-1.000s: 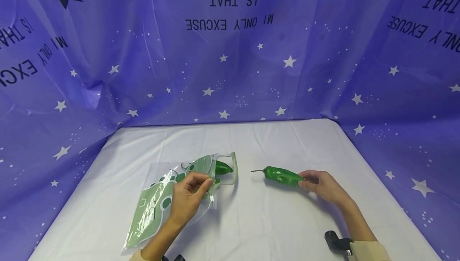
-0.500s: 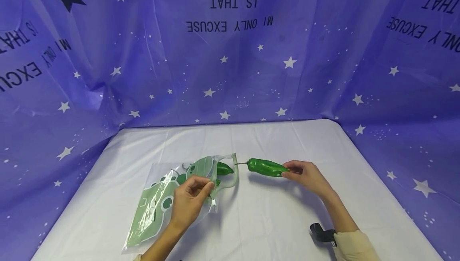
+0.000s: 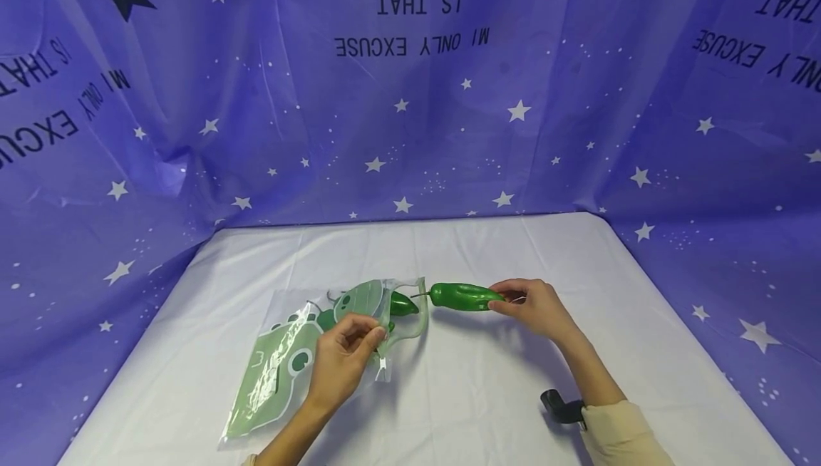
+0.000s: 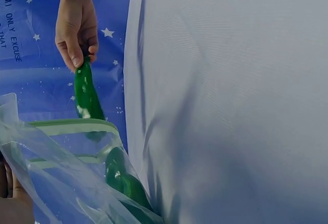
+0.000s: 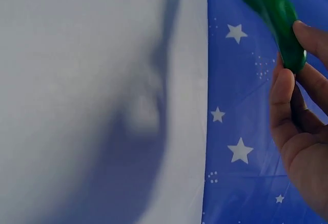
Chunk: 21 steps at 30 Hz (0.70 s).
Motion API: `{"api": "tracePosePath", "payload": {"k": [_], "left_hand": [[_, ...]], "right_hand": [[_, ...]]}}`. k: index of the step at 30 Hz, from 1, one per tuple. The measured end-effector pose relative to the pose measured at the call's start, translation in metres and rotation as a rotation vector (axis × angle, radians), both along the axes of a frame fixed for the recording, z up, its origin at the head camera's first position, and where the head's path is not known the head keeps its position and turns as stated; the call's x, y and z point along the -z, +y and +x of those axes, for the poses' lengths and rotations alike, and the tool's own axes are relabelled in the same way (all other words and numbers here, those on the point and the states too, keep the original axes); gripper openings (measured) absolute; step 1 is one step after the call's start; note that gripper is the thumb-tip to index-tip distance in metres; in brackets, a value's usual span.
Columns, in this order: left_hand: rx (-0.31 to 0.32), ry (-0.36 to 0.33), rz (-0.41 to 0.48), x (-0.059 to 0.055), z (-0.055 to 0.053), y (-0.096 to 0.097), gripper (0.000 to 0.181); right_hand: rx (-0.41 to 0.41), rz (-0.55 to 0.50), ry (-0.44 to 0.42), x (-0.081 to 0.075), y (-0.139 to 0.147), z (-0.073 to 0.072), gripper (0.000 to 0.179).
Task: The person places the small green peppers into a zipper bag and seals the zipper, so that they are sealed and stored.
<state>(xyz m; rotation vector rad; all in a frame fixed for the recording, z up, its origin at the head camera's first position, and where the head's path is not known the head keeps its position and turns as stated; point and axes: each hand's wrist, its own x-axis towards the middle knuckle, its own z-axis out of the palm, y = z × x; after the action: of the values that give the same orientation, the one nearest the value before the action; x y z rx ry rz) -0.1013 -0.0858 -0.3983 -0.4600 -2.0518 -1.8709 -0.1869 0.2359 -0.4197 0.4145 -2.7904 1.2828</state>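
A long green pepper [image 3: 463, 296] is pinched at its tip by my right hand [image 3: 535, 307], its thin stem pointing left into the mouth of a clear zip bag [image 3: 276, 373] printed with a green cartoon. My left hand [image 3: 343, 355] pinches the near edge of that bag beside its mouth, which gapes to the right. Inside the bag lie other green peppers [image 3: 403, 303], partly covered by the print. In the left wrist view the pepper [image 4: 88, 90] reaches the bag's green zip strip [image 4: 77, 126]. The right wrist view shows thumb and fingers on the pepper's end [image 5: 293, 55].
A white cloth [image 3: 500, 387] covers the table. Purple star-printed sheets [image 3: 410, 131] rise as walls at the back and both sides. A black wrist device [image 3: 561, 407] sits by the right sleeve [image 3: 622, 437].
My right hand has carried the pepper leftward and slightly away from me, bringing its stem to the bag's mouth. The left hand keeps its hold on the bag with hardly any movement.
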Motion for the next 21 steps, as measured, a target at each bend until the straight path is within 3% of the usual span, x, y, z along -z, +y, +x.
{"api": "tracePosePath", "payload": {"k": [13, 21], "left_hand": [[0.047, 0.011, -0.004, 0.004, -0.005, -0.003, 0.009], [0.098, 0.028, 0.017, 0.031, -0.020, -0.007, 0.011]], "right_hand": [[-0.128, -0.032, -0.037, 0.003, -0.023, -0.008, 0.026], [-0.214, -0.076, -0.078, 0.004, -0.046, -0.010, 0.022]]}}
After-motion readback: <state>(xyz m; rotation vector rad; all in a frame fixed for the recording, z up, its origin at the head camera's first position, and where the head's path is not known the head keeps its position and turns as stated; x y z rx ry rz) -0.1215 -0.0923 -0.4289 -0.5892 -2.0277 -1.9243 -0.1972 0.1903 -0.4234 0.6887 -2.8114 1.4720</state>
